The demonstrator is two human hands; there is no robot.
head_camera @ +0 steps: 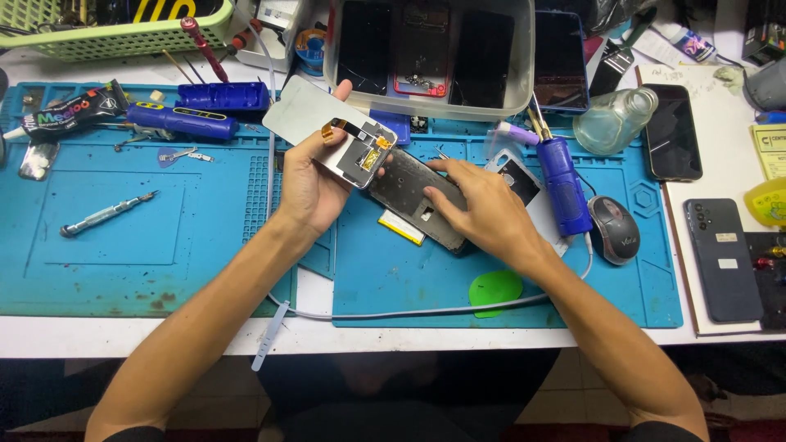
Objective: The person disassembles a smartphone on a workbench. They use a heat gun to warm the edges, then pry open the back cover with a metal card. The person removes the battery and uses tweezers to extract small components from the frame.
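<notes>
Head view: left hand [309,187] is pinching a detached screen panel [327,131] by its near edge, thumb on the back side, lifting it tilted up off the phone frame [417,200]. Right hand [483,209] lies flat on that frame, fingers spread and pressing it onto the blue mat [164,237], not gripping anything. Both sit about mid-tabletop, frame just right of the panel.

My take on doing this well: an orange flex [340,127] seems to run across the panel's back, so I'd keep the tilt shallow and the panel close to the frame, holding by the edges only, steady pressure from the flat hand so the frame doesn't skid.

Hard to tell: whether that flex is connected to the board or already free, since the panel's low corner and the right fingers cover the joint. A yellow part [401,227] peeks from under the frame, mostly hidden. The clear tub [430,57] at the far side is cut off at the top, contents dim.
</notes>
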